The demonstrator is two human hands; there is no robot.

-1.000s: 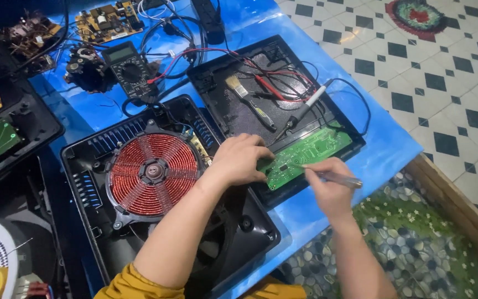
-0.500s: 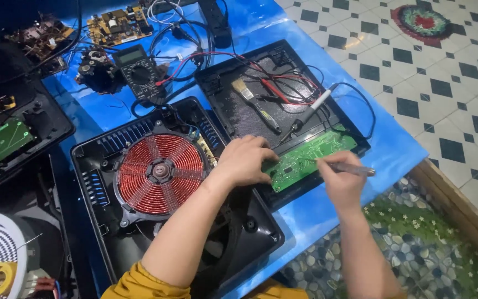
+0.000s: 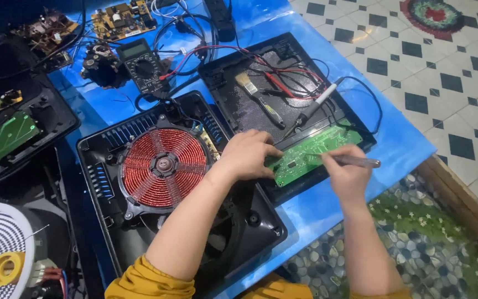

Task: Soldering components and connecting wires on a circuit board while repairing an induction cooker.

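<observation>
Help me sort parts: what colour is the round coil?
Copper red coil, clearest in the head view.

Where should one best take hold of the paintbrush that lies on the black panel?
Probably the handle of the paintbrush, gripped across from above. It lies flat on the black panel, its bristles toward the far left and its slim handle toward the green circuit board; red wires crowd its right side.

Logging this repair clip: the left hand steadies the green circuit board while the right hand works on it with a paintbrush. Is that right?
Not quite. In the head view the right hand holds a slim metal tool, not a paintbrush; the paintbrush lies unused on the black tray. The left hand does steady the green circuit board.
</observation>
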